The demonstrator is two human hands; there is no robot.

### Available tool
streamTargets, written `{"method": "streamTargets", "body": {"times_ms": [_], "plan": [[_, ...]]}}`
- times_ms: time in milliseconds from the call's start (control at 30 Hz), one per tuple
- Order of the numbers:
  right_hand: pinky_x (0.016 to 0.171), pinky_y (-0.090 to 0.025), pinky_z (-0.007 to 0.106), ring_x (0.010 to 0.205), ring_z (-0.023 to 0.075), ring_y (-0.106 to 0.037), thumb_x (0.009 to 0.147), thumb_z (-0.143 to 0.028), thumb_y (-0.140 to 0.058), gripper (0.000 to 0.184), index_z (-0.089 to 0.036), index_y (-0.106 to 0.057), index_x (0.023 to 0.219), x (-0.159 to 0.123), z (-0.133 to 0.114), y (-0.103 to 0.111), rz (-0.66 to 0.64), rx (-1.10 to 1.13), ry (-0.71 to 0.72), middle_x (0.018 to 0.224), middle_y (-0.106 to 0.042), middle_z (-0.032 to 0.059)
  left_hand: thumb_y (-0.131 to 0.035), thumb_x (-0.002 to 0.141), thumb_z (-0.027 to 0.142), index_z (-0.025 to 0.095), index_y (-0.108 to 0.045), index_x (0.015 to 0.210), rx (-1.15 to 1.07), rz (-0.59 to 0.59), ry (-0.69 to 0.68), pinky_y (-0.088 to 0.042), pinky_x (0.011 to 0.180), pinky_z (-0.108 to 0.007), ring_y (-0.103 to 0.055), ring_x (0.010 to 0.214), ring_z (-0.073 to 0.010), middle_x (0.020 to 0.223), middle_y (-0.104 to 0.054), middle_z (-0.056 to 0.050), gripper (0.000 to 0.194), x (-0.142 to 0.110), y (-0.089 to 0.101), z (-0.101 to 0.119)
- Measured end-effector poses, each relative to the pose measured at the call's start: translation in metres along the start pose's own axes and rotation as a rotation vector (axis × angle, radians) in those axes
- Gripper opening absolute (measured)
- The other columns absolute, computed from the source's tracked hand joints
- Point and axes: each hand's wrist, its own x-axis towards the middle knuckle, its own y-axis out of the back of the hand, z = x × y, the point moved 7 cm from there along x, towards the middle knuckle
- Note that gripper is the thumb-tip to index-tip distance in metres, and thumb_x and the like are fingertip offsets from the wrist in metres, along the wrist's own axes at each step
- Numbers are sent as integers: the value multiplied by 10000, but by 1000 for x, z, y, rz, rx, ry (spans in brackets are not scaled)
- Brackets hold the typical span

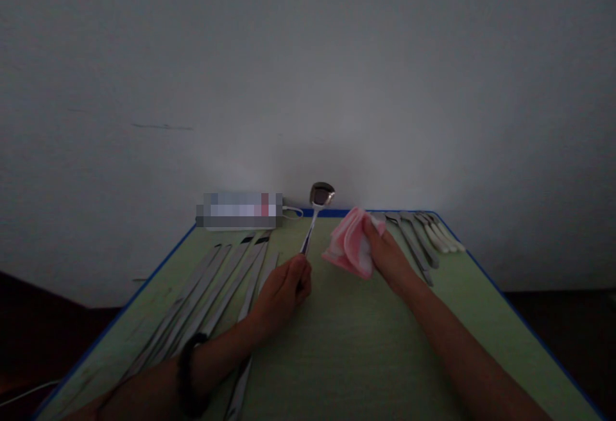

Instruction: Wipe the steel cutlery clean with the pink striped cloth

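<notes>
My left hand (289, 286) is closed round the handle of a shiny metal ladle (321, 195), held up over the table with its bowl at the top. To the right of it, my right hand (382, 244) grips a folded pink and white cloth (353, 244). Cloth and ladle are apart. Beneath and beside my left forearm lie several long flat metal utensils (226, 286); my arm hides parts of them. Past my right hand, several metal utensils (414, 241) lie near the table's back right corner.
The light green table (366, 357) has a blue edge and stands against a pale wall (308, 74). A blurred-out box-like object (240, 211) sits at the back left, with a white cable (293, 213) beside it. Several white-handled utensils (445, 238) lie at the right edge.
</notes>
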Motion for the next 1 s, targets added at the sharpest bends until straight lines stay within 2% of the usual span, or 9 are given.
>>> {"method": "streamTargets", "body": {"times_ms": [100,200,267,433,533,633,800,867,1000], "plan": [[666,-467,316,777,194,-592,752,-548,-536,491,-159,-580,1049,-8,-2,-15,-206,-150,-45,904,-633,93,-185,928,417,210,-354,599,38,-20,-17,-301,440,-210,-353,422,-102,464,-387,61,425,-1,-2,-1],[853,-420,375,1011,225,-524,706,-422,-645,517,-179,-542,1150,-14,-25,-18,-174,-299,138,1123,-553,121,-210,924,444,197,-391,579,86,-142,-32,-317,469,-215,-393,458,-105,490,-429,46,462,-3,-12,-1],[909,-380,387,1071,225,-485,737,-358,-623,400,-204,-588,1105,-18,-38,-23,-199,-315,228,1145,-544,104,-218,925,459,186,-424,566,79,-229,-35,-327,492,-218,-407,472,-105,499,-445,40,496,-4,-19,0],[830,-419,327,904,163,-553,810,-267,-515,242,-236,-633,1019,-21,-37,-38,-468,27,112,988,-633,31,-207,928,471,177,-438,530,-13,-306,51,-326,484,-222,-399,437,-102,457,-438,41,547,-3,-23,-3],[776,-418,267,850,132,-552,825,-291,-500,216,-214,-638,972,-19,-33,-37,-514,150,94,921,-632,15,-195,932,472,170,-454,528,-25,-340,76,-315,467,-221,-407,439,-103,463,-451,30,567,-4,-25,-4],[587,-381,219,619,91,-483,845,-364,-474,243,-182,-629,888,-12,-33,-28,-440,127,113,706,-569,-8,-225,936,455,171,-467,608,-21,-325,25,-321,468,-215,-410,473,-104,521,-456,35,497,-6,-23,2],[479,-327,210,485,80,-423,843,-435,-455,272,-183,-538,785,2,-47,23,-46,100,176,569,-479,-48,-332,935,340,178,-515,770,161,-285,-225,-381,588,-226,-482,608,-117,677,-522,19,295,-15,-20,18],[466,-324,214,460,85,-430,846,-446,-434,298,-181,-538,756,6,-45,40,9,-44,145,540,-485,-47,-386,916,285,186,-531,838,265,-254,-318,-397,645,-244,-516,690,-134,766,-560,-4,192,-18,-19,21],[506,-338,215,498,99,-477,830,-373,-460,271,-167,-573,694,13,-33,55,-20,-473,163,533,-530,-29,-452,877,215,190,-517,934,384,-199,-422,-427,714,-283,-526,792,-161,875,-555,-39,90,-18,-19,28]]}}
